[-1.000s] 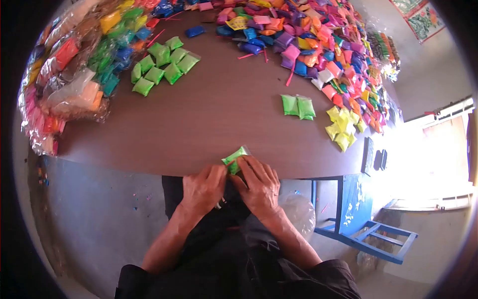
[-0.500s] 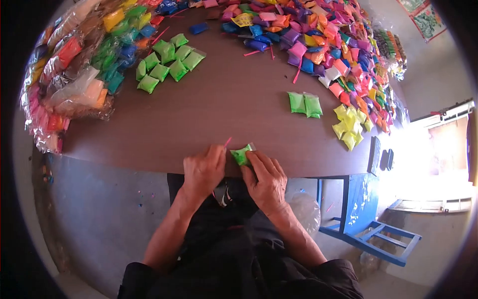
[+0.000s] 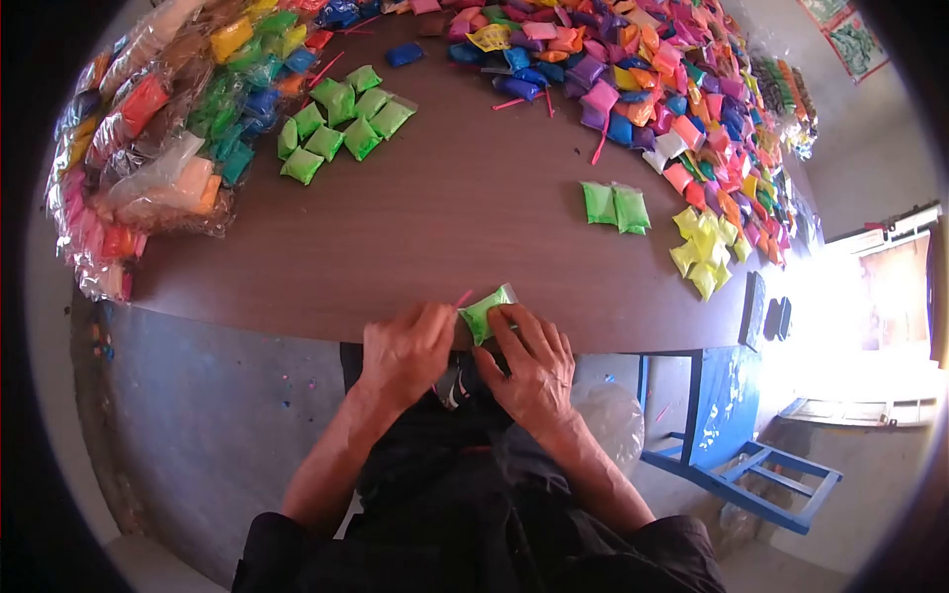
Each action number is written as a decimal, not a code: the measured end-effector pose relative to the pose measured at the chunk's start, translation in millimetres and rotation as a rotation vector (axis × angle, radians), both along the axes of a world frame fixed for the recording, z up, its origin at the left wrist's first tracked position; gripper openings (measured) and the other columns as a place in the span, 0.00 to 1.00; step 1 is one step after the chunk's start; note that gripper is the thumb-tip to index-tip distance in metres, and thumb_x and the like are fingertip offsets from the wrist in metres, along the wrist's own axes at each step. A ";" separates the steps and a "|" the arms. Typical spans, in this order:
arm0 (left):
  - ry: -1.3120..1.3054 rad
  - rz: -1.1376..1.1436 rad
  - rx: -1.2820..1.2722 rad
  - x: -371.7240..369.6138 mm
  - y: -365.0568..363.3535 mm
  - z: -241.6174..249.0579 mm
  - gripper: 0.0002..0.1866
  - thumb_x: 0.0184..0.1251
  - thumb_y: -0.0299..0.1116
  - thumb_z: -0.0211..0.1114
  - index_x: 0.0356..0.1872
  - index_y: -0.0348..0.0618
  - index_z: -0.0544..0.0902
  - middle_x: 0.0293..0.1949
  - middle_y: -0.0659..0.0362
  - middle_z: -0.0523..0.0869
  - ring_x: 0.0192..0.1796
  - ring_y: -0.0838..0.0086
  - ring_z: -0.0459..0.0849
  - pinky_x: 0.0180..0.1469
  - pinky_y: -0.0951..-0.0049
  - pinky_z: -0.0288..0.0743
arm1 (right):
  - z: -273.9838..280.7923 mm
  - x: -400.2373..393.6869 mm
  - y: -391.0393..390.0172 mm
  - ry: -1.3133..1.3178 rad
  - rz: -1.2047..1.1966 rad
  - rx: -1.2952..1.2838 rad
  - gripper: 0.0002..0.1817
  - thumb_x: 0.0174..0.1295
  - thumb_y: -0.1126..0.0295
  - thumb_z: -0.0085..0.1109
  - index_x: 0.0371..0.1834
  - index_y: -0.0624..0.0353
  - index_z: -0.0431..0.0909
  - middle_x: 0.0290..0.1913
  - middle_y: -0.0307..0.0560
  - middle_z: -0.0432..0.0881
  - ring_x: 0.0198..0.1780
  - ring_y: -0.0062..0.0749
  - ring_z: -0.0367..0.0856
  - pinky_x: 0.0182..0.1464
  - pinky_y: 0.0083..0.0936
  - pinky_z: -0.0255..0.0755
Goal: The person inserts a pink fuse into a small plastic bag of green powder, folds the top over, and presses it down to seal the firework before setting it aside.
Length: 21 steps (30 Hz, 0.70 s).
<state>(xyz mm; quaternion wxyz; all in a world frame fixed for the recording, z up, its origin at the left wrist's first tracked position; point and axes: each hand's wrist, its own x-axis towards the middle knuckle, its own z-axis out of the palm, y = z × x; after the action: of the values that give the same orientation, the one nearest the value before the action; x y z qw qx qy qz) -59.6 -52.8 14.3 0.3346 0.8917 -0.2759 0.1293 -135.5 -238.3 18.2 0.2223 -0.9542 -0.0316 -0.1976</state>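
A green packet (image 3: 481, 314) lies at the table's front edge, its clear end pointing up and to the right. My right hand (image 3: 529, 361) rests on its right side, fingers bent over it and thumb lower down, pressing it to the table. My left hand (image 3: 408, 346) is closed just left of the packet, round a thin pink stick (image 3: 464, 296) whose tip pokes out above the fingers. Several green packets (image 3: 334, 102) lie farther back on the left, and two more (image 3: 615, 208) lie side by side on the right.
A large heap of coloured packets (image 3: 633, 74) covers the back right of the table (image 3: 395, 237). Yellow packets (image 3: 704, 247) lie at the right. Bagged packets (image 3: 168, 148) are piled at the left. A blue stool (image 3: 727, 405) stands beyond the right front edge.
The green packet has turned a little and more of it shows. The pink stick's tip is lower and nearer the packet. The whole view has shifted slightly.
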 end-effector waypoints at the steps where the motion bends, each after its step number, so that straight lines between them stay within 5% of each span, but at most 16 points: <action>1: -0.004 -0.028 -0.024 -3.3 -1.3 3.5 0.04 0.76 0.29 0.76 0.41 0.46 0.88 0.33 0.53 0.91 0.34 0.50 0.92 0.34 0.53 0.85 | -1.3 -0.9 -0.2 0.004 0.001 0.001 0.31 0.56 0.65 0.84 0.65 0.56 0.89 0.67 0.44 0.86 0.62 0.46 0.88 0.59 0.43 0.80; 8: 0.086 0.017 0.055 10.5 7.6 4.4 0.04 0.75 0.29 0.76 0.40 0.44 0.88 0.34 0.53 0.93 0.35 0.49 0.93 0.34 0.53 0.85 | -5.2 -4.4 -0.4 -0.007 0.018 -0.004 0.34 0.55 0.63 0.86 0.67 0.55 0.87 0.67 0.43 0.85 0.63 0.44 0.87 0.58 0.42 0.77; 14: 0.170 0.048 -0.172 10.7 5.0 3.1 0.05 0.75 0.30 0.75 0.39 0.43 0.88 0.32 0.52 0.91 0.33 0.49 0.91 0.33 0.53 0.82 | -3.9 -0.5 7.5 -0.006 -0.035 0.027 0.35 0.51 0.60 0.89 0.65 0.56 0.89 0.64 0.46 0.88 0.62 0.48 0.88 0.62 0.45 0.79; 21: 0.270 0.124 -0.237 2.2 26.6 -4.9 0.04 0.75 0.24 0.77 0.42 0.36 0.89 0.32 0.47 0.91 0.30 0.60 0.91 0.35 0.65 0.82 | 8.5 2.3 4.0 0.052 0.025 -0.053 0.37 0.54 0.57 0.89 0.69 0.53 0.87 0.66 0.45 0.83 0.61 0.46 0.87 0.59 0.44 0.80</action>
<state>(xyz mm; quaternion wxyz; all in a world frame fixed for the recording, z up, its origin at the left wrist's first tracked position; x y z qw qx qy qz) -57.4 -26.2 9.4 0.4628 0.8706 -0.1556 0.0604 -133.2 -234.2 26.7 0.2000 -0.9641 -0.0430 -0.1691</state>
